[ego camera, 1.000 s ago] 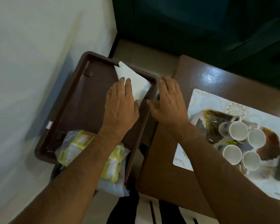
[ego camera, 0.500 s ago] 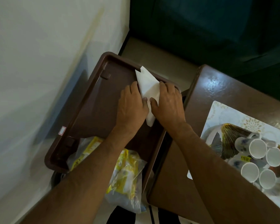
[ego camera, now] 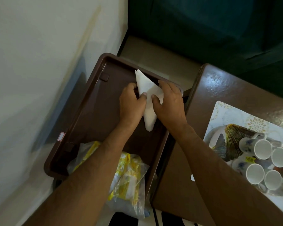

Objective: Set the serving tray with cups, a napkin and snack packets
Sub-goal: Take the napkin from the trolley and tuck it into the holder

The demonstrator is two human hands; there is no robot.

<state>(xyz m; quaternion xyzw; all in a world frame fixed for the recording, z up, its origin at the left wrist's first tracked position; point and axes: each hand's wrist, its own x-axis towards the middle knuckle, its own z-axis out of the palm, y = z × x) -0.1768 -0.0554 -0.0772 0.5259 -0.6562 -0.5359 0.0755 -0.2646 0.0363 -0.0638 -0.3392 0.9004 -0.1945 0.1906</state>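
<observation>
The napkin (ego camera: 148, 101) lies folded to a long triangle at the far right corner of the serving tray (ego camera: 91, 115), one tip against the far rim. It is thin paper: weightless, limp, quick to crease or tear, so it wants flat fingertip pressure along a fold, not a pull. The left hand (ego camera: 131, 103) pinches its left edge, thumb on top; the right hand (ego camera: 167, 103) presses its right side, and its grip looks like a pinch too, though the fingers hide the edge. Snack packets (ego camera: 129, 176), slippery film, sit at the tray's near edge. The cups (ego camera: 262, 151), hard and breakable, wait on the bench (ego camera: 222, 88).
</observation>
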